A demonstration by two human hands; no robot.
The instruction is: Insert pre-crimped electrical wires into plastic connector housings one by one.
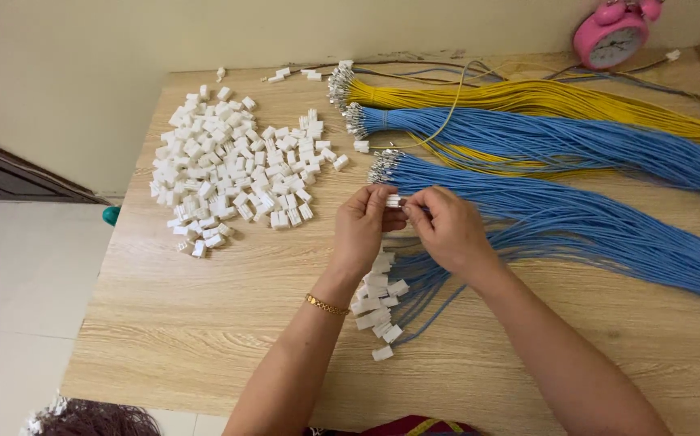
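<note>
White connector (393, 200): pinched between fingertips of left hand (363, 226) and right hand (447, 228), mid-table, just below the blue wire bundle (576, 218). Finished connectors (378, 303): clustered beneath the wrists. Loose connector pile (233, 173): well left. Wooden table (204, 323): bare boards toward the near and left edges.

No packages, labels, signs or screens are in view.

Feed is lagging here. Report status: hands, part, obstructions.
Both hands, left and right, pinch one white connector above the table. Blue wire bundle under right hand. Nothing in the way.
</note>
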